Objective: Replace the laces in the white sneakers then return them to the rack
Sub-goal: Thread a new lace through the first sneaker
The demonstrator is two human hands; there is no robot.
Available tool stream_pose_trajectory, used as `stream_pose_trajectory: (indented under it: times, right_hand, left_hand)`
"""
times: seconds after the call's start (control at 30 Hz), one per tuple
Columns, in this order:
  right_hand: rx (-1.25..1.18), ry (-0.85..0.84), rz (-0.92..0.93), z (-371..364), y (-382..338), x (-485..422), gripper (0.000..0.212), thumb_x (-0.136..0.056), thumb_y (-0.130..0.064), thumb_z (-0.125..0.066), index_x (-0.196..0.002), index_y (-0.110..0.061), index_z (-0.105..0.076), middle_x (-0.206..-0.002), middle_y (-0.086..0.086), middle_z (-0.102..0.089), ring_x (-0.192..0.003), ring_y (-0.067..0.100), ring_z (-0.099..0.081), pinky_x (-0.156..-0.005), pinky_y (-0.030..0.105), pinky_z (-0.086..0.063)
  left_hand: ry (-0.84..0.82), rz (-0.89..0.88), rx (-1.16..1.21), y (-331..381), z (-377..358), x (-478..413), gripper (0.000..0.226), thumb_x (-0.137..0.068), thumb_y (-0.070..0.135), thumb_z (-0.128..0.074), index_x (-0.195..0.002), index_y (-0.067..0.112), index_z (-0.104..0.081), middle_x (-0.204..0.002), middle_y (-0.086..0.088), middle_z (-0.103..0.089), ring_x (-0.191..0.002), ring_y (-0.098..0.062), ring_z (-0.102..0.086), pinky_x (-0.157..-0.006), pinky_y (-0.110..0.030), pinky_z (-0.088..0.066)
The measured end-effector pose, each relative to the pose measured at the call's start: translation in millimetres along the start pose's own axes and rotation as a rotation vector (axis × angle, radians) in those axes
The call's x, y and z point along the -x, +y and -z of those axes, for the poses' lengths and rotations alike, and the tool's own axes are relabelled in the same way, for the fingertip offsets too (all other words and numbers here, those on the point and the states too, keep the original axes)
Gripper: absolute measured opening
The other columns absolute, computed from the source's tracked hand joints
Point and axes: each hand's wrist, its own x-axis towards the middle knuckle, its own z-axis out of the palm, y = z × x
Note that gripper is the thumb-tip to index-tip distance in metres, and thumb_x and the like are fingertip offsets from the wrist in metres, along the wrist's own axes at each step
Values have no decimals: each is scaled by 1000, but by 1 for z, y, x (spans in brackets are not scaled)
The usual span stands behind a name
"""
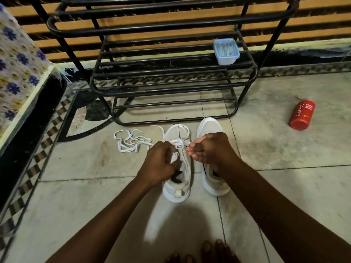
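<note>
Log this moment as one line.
step: lacing | left hand: grips lace at sneaker | right hand: pinches lace end | second sneaker: beside, floor | loose lace: floor

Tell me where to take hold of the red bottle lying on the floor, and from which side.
Take the red bottle round the middle of its barrel, coming down from above. It lies on its side on the floor, so both long flanks are free and nothing stands close beside it.
</note>
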Motion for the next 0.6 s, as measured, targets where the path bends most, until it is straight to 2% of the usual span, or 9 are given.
stream_pose_trajectory:
  times: [0.07, 0.2, 0.3, 0.4, 0.47, 0.53, 0.6]
  right_hand:
    - [-51, -52, 7, -3, 2, 0, 7, -97, 1, -57, -98, -2, -64, -80, 16, -75, -66, 22, -72, -57, 23, -56]
    - [-45, -121, -31, -7, 4, -2, 23, -99, 0, -45, -84, -10, -60, -83, 13, -75, -71, 23, -68, -61, 25, -47]
    - [-54, -174, -2, -9, 9, -7, 24, -99, 1, -43, -84, -14, -55, -91, 12, -77, -76, 22, -68, -59, 25, -43]
    - [90, -75, 210, -14, 19, -11, 6, -94, -4, -65, -90, -2, -68, -83, 8, -72, -73, 18, -60, -57, 21, -42]
    - [186, 10, 387, -18, 24, -16, 7, -87, -1, -74, -89, 5, -73, -73, 8, -68, -67, 13, -60, -62, 20, -48]
    - [266, 31, 501, -20, 27, -22, 6, -84, 0, -76, -86, 5, -72, -72, 10, -67, -67, 16, -62, -70, 27, -52]
    - [366, 54, 569, -22, 29, -27, 7, -84, -3, -76, -85, 0, -70, -72, 13, -68, -68, 25, -65, -74, 35, -54]
  left_hand:
    - [62, 82, 81, -3, -1, 1, 23, -76, 18, -86, -93, 17, -70, -84, 2, -67, -77, -13, -64, -71, -28, -51]
    - [113, 228, 163, -13, -2, 2, 7, -82, 18, -80, -88, 19, -76, -77, 7, -73, -71, -5, -67, -69, -25, -50]
    - [85, 360, 302, -19, -1, 1, 5, -86, 12, -75, -84, 16, -76, -70, 3, -72, -62, -14, -65, -67, -32, -54]
    - [51, 462, 533, -22, 1, -2, 6, -87, 1, -72, -84, 5, -75, -64, -5, -65, -55, -22, -58, -56, -28, -49]
    - [40, 490, 619, -23, 1, -2, 2, -88, -4, -71, -87, -3, -72, -62, -8, -61, -50, -20, -54, -51, -24, -45]
    - [28, 498, 666, -23, 2, -2, 3, -89, -5, -70, -91, -7, -71, -64, -11, -58, -48, -18, -52, -48, -23, -44]
    - [9, 494, 691, -25, 3, -2, 6, -90, -3, -71, -94, -8, -70, -67, -12, -59, -51, -19, -55, -52, -25, -47]
